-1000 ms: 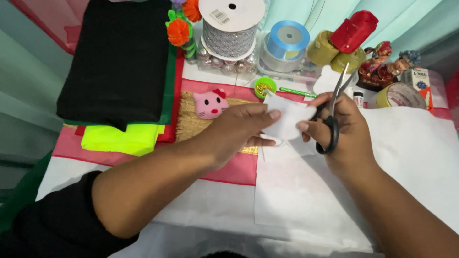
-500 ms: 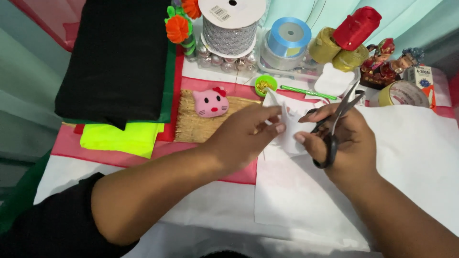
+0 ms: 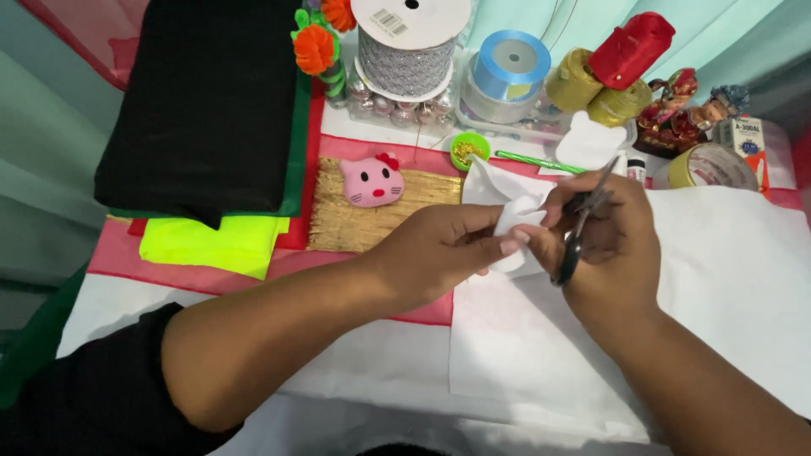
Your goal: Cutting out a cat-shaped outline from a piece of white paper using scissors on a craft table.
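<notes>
Pinching a small scrap of white felt-like fabric [image 3: 507, 211] between thumb and fingertips, the left hand [image 3: 443, 249] holds it up just above the middle of the worktop [image 3: 110, 295], and right beside it the right hand [image 3: 604, 241] is clenched around the black handles of a pair of scissors [image 3: 579, 224], blades pointing up and away towards the far right, touching the scrap's right edge. Whether the blades are parted, I cannot tell. Under both hands lies a large sheet of white fabric [image 3: 726, 279], spread over the near right of the worktop. Just left of the scrap sits a pink cat-face plush with a red bow [image 3: 372, 181], resting on a gold woven mat [image 3: 363, 224]. Further left, a folded neon-yellow cloth [image 3: 211, 245] pokes out from under a folded black fabric [image 3: 203, 101]. Along the far edge: a small green dish of gold beads [image 3: 467, 150], a thin green stick [image 3: 536, 162], a big spool of silver ribbon [image 3: 410, 51], a light-blue ribbon roll [image 3: 509, 72], two gold thread rolls [image 3: 574, 80] with a red ribbon roll [image 3: 632, 46] on top, orange pompom flowers [image 3: 314, 46], and a roll of clear tape [image 3: 714, 165] at the far right.
</notes>
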